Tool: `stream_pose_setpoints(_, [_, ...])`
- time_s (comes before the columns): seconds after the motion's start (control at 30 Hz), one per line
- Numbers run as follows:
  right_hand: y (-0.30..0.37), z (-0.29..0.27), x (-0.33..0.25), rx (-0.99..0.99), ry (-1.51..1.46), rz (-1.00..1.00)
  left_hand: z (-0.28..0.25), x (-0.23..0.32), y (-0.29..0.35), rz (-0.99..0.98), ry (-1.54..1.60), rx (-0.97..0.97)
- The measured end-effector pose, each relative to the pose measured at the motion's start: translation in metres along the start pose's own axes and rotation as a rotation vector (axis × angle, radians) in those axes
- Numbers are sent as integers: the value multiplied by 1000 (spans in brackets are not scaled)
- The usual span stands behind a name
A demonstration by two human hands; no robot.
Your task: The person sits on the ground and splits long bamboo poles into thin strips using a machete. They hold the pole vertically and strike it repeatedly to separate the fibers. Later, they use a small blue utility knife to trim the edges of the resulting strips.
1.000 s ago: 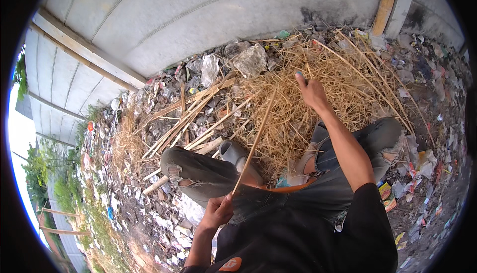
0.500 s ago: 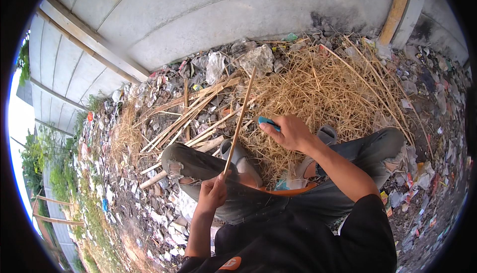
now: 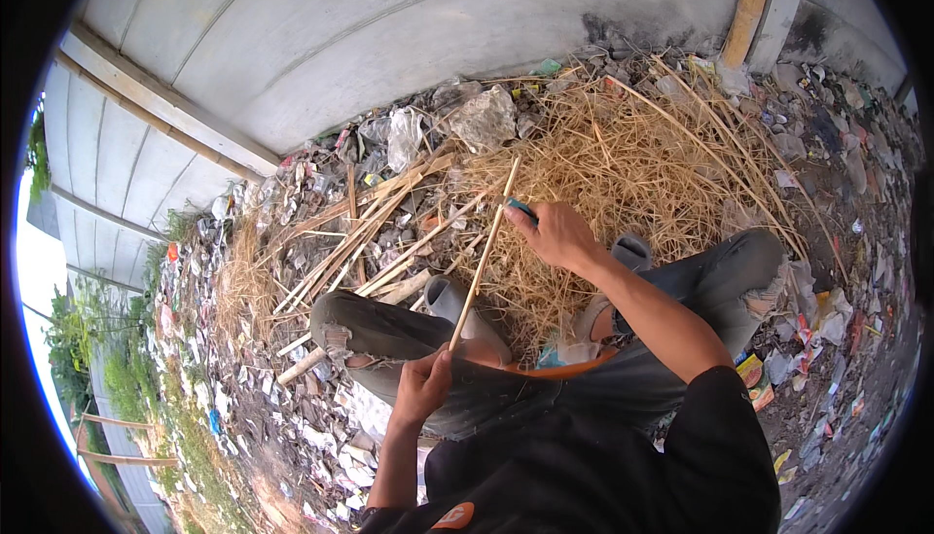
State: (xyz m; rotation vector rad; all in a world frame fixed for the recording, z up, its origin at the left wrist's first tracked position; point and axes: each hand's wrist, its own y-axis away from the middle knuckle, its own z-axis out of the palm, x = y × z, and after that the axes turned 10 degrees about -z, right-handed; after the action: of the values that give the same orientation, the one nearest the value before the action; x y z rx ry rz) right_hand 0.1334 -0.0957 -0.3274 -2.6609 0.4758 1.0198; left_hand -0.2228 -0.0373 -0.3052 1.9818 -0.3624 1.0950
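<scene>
My left hand (image 3: 424,385) is closed round the lower end of a thin bamboo strip (image 3: 479,276), which slants up and away past my left knee. A small blue-handled knife (image 3: 522,209) sits in the closed fingers of my right hand (image 3: 562,237). It meets the strip near its upper end; its blade is too small to make out. Below my hands lies a wide heap of pale, dry shavings (image 3: 623,155), between and beyond my sandalled feet.
Several loose bamboo strips (image 3: 365,228) lie left of the shavings, with longer ones (image 3: 715,150) to the right. A large stone (image 3: 484,120) rests near the grey concrete wall (image 3: 389,38). Scattered litter (image 3: 321,427) covers the ground around my legs.
My right hand with the knife has come up and against the strip. The strip's upper end has tilted right and lower, and my left hand has shifted slightly right.
</scene>
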Motion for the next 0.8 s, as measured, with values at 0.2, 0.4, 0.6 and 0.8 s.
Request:
stream_pose_setpoints(0.2, [-13, 2, 55, 149, 10, 132, 9, 12, 12, -81, -58, 6])
stream_pose_setpoints(0.4, [-12, -46, 155, 442, -56, 345, -13, -10, 49, -138, -107, -69])
stream_pose_setpoints(0.6, [-23, -23, 117, 255, -201, 334, -7, -1, 33, -112, 86, 48])
stream_pose_setpoints(0.8, [-18, 1, 61, 172, -357, 70, 3, 18, 17, 10, 56, 127])
